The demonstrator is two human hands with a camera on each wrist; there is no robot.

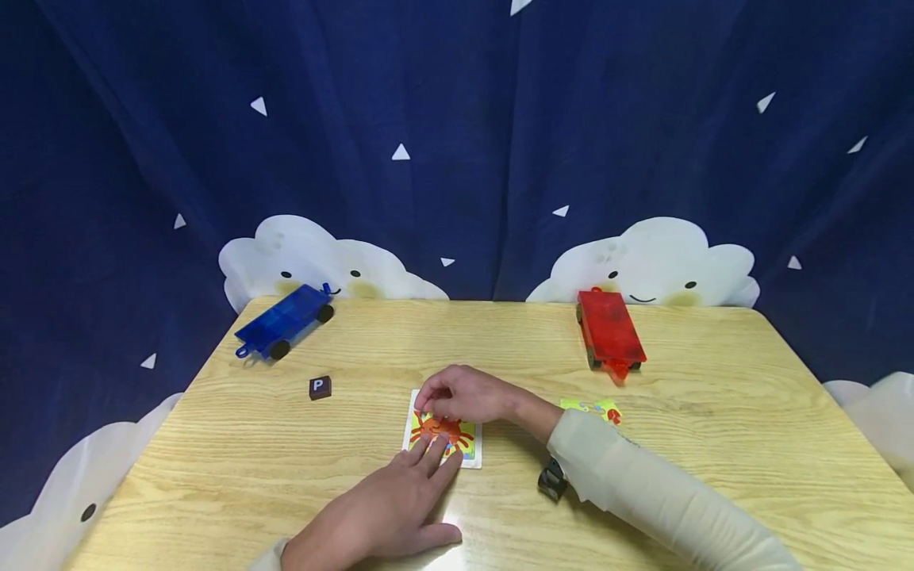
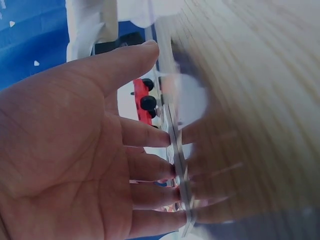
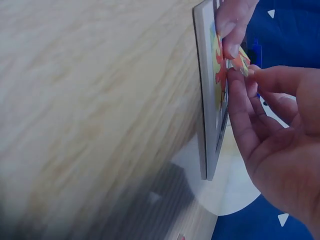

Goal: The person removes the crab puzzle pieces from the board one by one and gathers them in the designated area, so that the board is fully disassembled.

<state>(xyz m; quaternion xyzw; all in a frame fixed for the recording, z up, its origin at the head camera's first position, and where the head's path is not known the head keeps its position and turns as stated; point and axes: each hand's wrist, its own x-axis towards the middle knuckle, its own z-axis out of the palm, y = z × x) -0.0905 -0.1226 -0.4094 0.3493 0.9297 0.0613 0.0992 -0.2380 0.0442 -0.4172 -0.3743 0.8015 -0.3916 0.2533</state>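
Observation:
A small puzzle with an orange crab on yellow [image 1: 462,450], set in a white frame, lies on the table in front of me. My right hand [image 1: 467,396] is over its upper part, thumb and fingers pinching a small yellow and orange puzzle piece [image 3: 242,62]. In the right wrist view that piece stands tilted at the picture's surface. My left hand [image 1: 400,503] rests its fairly straight fingertips on the puzzle's lower part, thumb spread out to the side. The right hand covers the puzzle's top in the head view.
Yellow puzzle pieces [image 1: 591,408] lie right of the puzzle, partly behind the right sleeve. A blue toy wagon [image 1: 286,319] stands back left, a red one [image 1: 612,327] back right. A dark tile marked P [image 1: 320,387] lies left. A small black object [image 1: 551,480] shows beside the right sleeve.

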